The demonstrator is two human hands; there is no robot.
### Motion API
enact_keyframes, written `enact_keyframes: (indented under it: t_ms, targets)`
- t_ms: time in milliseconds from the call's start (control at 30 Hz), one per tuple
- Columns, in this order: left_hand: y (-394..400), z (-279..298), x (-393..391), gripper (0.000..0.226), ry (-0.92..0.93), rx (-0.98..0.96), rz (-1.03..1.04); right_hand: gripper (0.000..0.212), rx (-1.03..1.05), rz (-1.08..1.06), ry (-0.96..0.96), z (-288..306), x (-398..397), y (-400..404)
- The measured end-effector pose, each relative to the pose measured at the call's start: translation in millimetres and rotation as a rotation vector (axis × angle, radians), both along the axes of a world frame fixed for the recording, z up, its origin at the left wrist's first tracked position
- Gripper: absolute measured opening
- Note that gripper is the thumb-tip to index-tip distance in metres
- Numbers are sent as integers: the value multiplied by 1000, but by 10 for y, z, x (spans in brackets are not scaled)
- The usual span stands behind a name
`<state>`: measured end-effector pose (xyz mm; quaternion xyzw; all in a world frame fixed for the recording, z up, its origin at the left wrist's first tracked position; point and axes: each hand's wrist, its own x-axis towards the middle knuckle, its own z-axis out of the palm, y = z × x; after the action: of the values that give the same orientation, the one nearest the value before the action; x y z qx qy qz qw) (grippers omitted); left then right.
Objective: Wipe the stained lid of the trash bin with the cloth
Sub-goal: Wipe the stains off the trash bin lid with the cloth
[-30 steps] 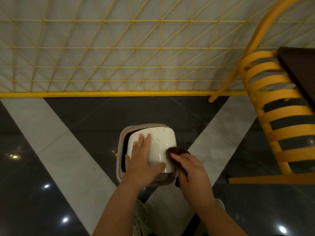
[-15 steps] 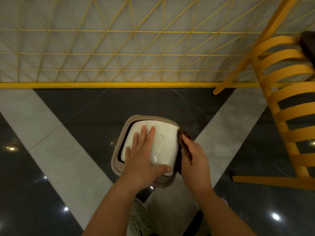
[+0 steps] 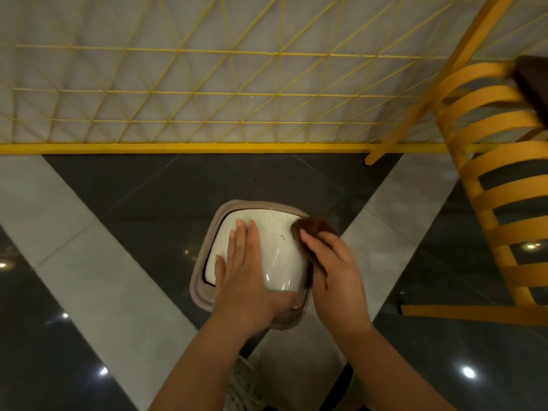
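A small trash bin (image 3: 204, 262) with a beige rim stands on the floor below me. Its white domed lid (image 3: 277, 247) shows small brownish specks near the far right. My left hand (image 3: 243, 274) lies flat on the lid's left half, fingers together, pressing it down. My right hand (image 3: 335, 271) holds a dark brown cloth (image 3: 311, 228) against the lid's far right corner and right edge. Part of the cloth hangs down under my palm along the bin's right side.
A yellow wire-grid fence (image 3: 207, 93) with a yellow base bar runs across the far side. A yellow slatted chair (image 3: 498, 185) stands to the right, its runner (image 3: 474, 314) on the floor near the bin. My light shoe (image 3: 243, 387) is just below the bin.
My right hand has slid the cloth from the lid's near right side up along the right edge to the far right corner. My left hand stays flat on the lid.
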<state>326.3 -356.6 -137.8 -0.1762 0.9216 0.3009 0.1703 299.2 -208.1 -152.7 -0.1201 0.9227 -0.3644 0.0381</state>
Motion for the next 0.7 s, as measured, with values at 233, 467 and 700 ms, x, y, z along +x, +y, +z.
enact_keyframes:
  t_ms: [233,467,700]
  targets:
    - [-30,10,20,140,-62,5,151,48,150,292,194,147,223,-30]
    - [4,63,12,146,-113,0,187,58,231,137,74,151,-288,-163]
    - [-4,52,10,128,-43,7,175,50,217,404,203,202,172,-112]
